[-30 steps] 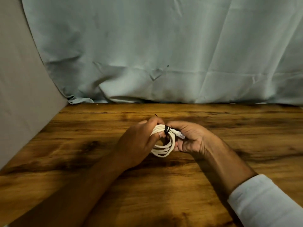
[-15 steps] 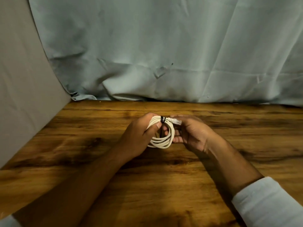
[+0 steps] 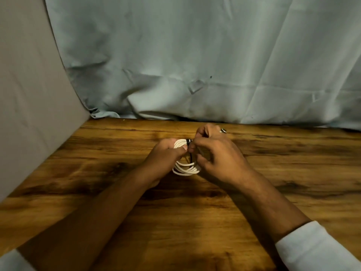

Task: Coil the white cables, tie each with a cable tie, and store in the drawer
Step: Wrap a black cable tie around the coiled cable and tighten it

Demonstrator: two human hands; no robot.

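A coiled white cable (image 3: 186, 169) is held upright just above the wooden table (image 3: 97, 173), between both hands. My left hand (image 3: 166, 155) grips the coil's left side, thumb pressed on the top strands. My right hand (image 3: 216, 155) covers the coil's right side, its fingertips pinched at the black cable tie (image 3: 188, 141) wrapped round the top of the coil. A thin black tail hangs inside the loop. The cable's plug is hidden behind my right hand. No drawer is in view.
A pale blue cloth (image 3: 195, 65) hangs as a backdrop along the table's far edge. A grey panel (image 3: 29, 94) closes off the left side. A ring sits on my right hand.
My right hand has rolled over the coil's right side and pinches at the black tie; the plug end it exposed before is now covered. The coil stays in my left hand.
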